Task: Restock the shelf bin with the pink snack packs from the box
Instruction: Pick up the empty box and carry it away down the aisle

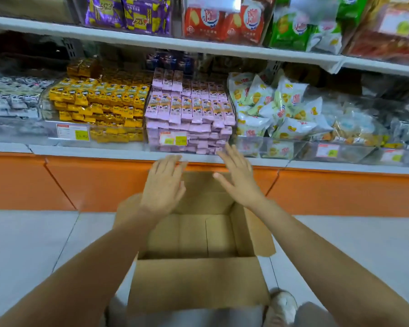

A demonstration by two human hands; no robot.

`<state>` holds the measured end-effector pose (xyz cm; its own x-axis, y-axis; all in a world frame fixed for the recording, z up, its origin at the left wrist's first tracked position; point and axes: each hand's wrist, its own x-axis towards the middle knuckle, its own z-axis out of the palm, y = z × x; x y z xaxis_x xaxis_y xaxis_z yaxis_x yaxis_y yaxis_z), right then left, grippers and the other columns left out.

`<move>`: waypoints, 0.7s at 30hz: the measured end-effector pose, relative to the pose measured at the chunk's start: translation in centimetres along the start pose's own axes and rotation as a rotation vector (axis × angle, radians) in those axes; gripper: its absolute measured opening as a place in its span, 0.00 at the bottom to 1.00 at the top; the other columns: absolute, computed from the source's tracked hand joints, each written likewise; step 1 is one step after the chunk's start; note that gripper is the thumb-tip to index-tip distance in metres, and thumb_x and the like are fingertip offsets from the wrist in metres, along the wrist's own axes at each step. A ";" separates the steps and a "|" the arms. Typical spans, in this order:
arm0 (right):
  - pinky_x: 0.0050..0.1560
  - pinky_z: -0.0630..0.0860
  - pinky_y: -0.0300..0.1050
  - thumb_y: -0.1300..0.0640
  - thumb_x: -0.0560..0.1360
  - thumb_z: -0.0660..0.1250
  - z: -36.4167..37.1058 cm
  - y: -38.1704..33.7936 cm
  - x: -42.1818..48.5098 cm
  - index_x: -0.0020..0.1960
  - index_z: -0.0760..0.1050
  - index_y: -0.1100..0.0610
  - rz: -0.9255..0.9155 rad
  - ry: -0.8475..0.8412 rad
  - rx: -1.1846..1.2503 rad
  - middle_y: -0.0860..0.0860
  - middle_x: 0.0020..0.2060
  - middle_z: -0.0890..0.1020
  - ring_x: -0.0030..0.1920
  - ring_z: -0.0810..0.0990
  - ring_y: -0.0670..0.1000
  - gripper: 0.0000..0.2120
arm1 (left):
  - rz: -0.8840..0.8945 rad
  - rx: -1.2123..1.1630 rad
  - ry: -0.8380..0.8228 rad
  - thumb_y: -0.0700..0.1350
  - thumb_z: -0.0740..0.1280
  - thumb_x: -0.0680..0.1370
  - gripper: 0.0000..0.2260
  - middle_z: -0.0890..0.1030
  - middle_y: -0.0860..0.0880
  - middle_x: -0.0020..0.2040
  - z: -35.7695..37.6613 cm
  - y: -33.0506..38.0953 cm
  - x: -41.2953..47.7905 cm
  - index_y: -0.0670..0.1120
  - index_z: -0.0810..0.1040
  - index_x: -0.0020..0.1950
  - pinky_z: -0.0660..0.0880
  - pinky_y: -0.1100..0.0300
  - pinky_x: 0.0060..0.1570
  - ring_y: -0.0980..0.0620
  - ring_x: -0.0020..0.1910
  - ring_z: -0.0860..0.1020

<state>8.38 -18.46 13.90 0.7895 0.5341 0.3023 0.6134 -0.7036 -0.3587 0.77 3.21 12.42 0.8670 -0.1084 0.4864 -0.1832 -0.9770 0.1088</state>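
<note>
Pink snack packs [189, 109] stand in tight rows, heaped high in the clear shelf bin [152, 143] at the middle of the shelf [92, 151]. Just in front of it, the right hand [239, 180] hovers with fingers spread, grip released, fingertips near the bin's lower corner. The left hand [163, 185] is beside it, flat and spread, grasping nothing. Below both sits the open cardboard box [196, 279] on the floor [28, 244], bare bottom showing. Yellow packs [97, 97] fill the bin to the left, white bags [269, 107] the one to the right.
</note>
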 end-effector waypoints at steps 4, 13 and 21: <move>0.75 0.47 0.58 0.43 0.80 0.58 4.3 1.9 -9.7 0.78 0.52 0.47 0.295 -0.339 -0.008 0.49 0.78 0.41 0.78 0.39 0.50 0.30 | -0.019 0.000 -0.419 0.46 0.63 0.76 0.21 0.66 0.41 0.74 2.8 4.0 -8.6 0.45 0.71 0.70 0.60 0.46 0.72 0.41 0.73 0.65; 0.75 0.50 0.56 0.39 0.80 0.54 9.6 5.1 -20.7 0.79 0.45 0.48 0.607 -0.618 -0.017 0.53 0.77 0.37 0.77 0.38 0.57 0.33 | -0.154 -0.006 -0.869 0.55 0.54 0.81 0.29 0.46 0.49 0.80 6.7 8.8 -17.2 0.52 0.49 0.79 0.46 0.47 0.76 0.48 0.79 0.45; 0.75 0.48 0.50 0.38 0.79 0.55 12.1 5.8 -21.1 0.78 0.51 0.53 0.697 -0.518 0.010 0.51 0.78 0.39 0.78 0.39 0.52 0.35 | -0.074 -0.023 -0.988 0.79 0.59 0.63 0.54 0.35 0.49 0.79 11.5 9.8 -17.8 0.56 0.35 0.78 0.37 0.30 0.69 0.43 0.77 0.35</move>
<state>-4.46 -28.13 -5.20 0.8940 0.1307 -0.4286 -0.0156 -0.9468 -0.3214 -11.14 -6.50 -5.18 0.8717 -0.1617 -0.4626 -0.1126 -0.9848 0.1320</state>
